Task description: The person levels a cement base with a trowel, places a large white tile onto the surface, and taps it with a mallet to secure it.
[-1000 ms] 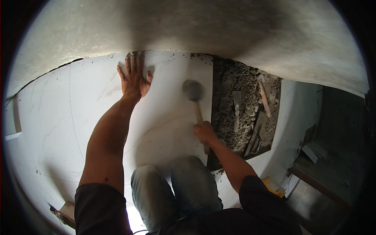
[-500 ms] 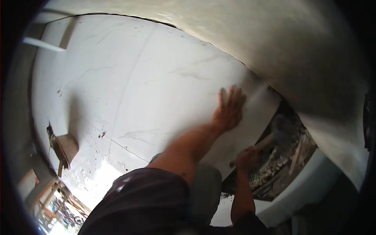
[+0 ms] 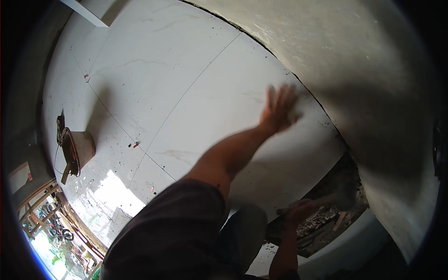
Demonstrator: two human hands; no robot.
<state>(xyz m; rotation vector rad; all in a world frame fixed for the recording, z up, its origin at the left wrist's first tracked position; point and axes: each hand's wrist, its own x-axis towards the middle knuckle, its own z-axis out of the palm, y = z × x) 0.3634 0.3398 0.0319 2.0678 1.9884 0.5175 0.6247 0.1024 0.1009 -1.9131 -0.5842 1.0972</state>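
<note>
My left hand (image 3: 280,109) reaches over a large white tile (image 3: 261,158) with grey veining. Its fingers are spread and slightly blurred, and I cannot tell whether the palm touches the surface. Lower right, my right hand (image 3: 299,211) is closed round the wooden handle of a mallet (image 3: 322,201). The mallet's dark head is smeared by motion. It hangs over an open strip of dark, rough rubble (image 3: 310,231) beside the tile's edge.
A bare plastered wall (image 3: 354,60) borders the tiles on the right. At left stands a bucket (image 3: 83,150) with a wire handle. Small red pieces (image 3: 136,145) sit along the tile joints. A white board-like piece (image 3: 86,11) is at the far left.
The view has shifted, so the bucket and joints appear at different places. My left hand, earlier laid on the tile, is now blurred and nearer the wall. The mallet has swung lower in view.
</note>
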